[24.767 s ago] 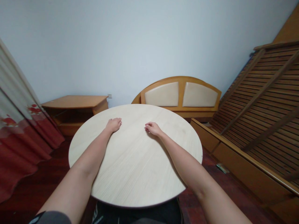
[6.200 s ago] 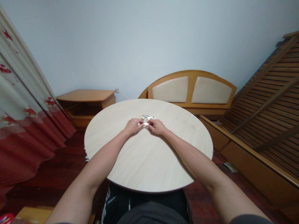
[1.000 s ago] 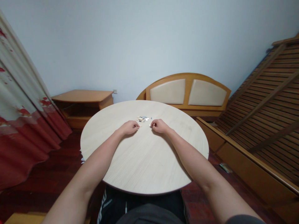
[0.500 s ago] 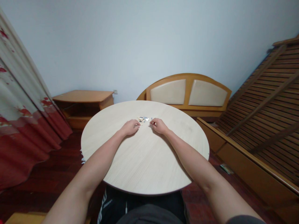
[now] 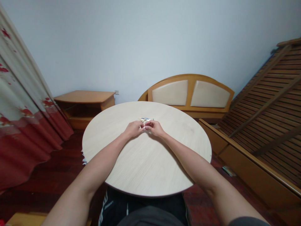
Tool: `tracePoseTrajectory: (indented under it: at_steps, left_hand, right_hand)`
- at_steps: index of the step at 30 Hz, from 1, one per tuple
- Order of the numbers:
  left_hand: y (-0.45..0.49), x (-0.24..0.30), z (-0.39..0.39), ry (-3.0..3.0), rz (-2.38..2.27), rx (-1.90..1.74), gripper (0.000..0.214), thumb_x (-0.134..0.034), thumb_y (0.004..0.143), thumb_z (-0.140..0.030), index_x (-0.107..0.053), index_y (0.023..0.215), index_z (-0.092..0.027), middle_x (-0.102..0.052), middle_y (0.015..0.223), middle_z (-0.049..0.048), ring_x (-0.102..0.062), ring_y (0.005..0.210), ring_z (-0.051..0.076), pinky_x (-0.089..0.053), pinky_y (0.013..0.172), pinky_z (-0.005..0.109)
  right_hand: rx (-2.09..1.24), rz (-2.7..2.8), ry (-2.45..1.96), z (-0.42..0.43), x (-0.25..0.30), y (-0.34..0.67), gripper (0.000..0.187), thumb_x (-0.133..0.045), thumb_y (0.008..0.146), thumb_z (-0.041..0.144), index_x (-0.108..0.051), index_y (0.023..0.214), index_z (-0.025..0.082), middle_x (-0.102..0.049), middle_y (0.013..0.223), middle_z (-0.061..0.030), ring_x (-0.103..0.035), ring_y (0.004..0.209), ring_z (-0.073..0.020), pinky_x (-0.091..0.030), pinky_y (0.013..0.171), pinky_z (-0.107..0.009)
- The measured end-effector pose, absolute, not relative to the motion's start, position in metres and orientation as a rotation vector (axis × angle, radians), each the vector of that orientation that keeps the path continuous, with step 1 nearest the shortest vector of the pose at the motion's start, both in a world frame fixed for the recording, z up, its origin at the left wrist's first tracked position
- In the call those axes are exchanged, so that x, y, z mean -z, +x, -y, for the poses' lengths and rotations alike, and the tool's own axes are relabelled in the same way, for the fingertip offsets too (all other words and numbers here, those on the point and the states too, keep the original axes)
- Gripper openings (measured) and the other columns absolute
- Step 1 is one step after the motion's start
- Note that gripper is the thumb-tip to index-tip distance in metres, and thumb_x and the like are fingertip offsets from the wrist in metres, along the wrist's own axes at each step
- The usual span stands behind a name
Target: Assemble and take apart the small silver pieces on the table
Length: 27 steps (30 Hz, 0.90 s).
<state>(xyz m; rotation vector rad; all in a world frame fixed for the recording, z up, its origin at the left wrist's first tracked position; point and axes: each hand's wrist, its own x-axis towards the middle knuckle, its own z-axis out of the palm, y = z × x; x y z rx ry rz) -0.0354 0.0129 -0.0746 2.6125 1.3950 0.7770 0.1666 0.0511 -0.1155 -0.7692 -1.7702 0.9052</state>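
Observation:
My left hand (image 5: 135, 128) and my right hand (image 5: 155, 127) meet over the round, pale wood-grain table (image 5: 150, 166), fingertips almost touching. Both are closed in a pinch around something small and whitish between them; its kind is too small to make out. Just beyond the fingers lies a little heap of small flat pieces (image 5: 147, 119), white, yellowish, grey and dark, partly hidden by my hands. My forearms rest over the near half of the tabletop.
A low wooden cabinet (image 5: 87, 96) stands at the back left beside a red and white curtain (image 5: 28, 119). Behind the table is a headboard (image 5: 190, 107). Wooden slats (image 5: 270, 100) lean at the right, above a bed side rail (image 5: 249, 163). A small flat item (image 5: 228, 171) lies on the floor.
My hands have come together: the left moved right, the right moved left, closing the gap between them. They now cover more of the near side of the heap.

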Motion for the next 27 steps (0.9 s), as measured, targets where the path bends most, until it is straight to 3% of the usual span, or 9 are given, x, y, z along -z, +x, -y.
tracePoseTrajectory:
  at_steps: [10,16,27]
  left_hand:
    - [-0.037,0.076,-0.015,2.602,-1.429,-0.846,0.020,-0.067,0.098,-0.035,-0.081,0.098,-0.020,-0.080,0.098,0.0066,-0.070,0.088,0.022,-0.049,0.079,0.031]
    - [-0.037,0.078,-0.017,2.607,-1.424,-0.845,0.021,-0.067,0.098,-0.037,-0.080,0.097,-0.021,-0.079,0.098,0.0065,-0.069,0.087,0.022,-0.049,0.079,0.031]
    - [-0.039,0.075,-0.014,2.572,-1.440,-0.809,0.028,-0.067,0.097,-0.045,-0.083,0.103,-0.023,-0.081,0.100,0.0054,-0.070,0.085,0.021,-0.049,0.078,0.031]
  right_hand:
    - [-0.567,2.128,-0.834,-0.039,0.108,0.177,0.027,-0.065,0.101,0.038,-0.081,0.101,0.017,-0.081,0.098,-0.0091,-0.070,0.085,-0.0210,-0.053,0.079,-0.032]
    - [-0.355,2.228,-0.911,-0.035,0.102,0.176,0.021,-0.062,0.102,0.025,-0.081,0.100,0.016,-0.080,0.095,-0.0092,-0.068,0.084,-0.0202,-0.050,0.078,-0.030]
    - [-0.211,2.250,-0.954,-0.034,0.102,0.177,0.015,-0.066,0.099,0.025,-0.079,0.098,0.018,-0.079,0.098,-0.0096,-0.067,0.086,-0.0212,-0.049,0.079,-0.030]
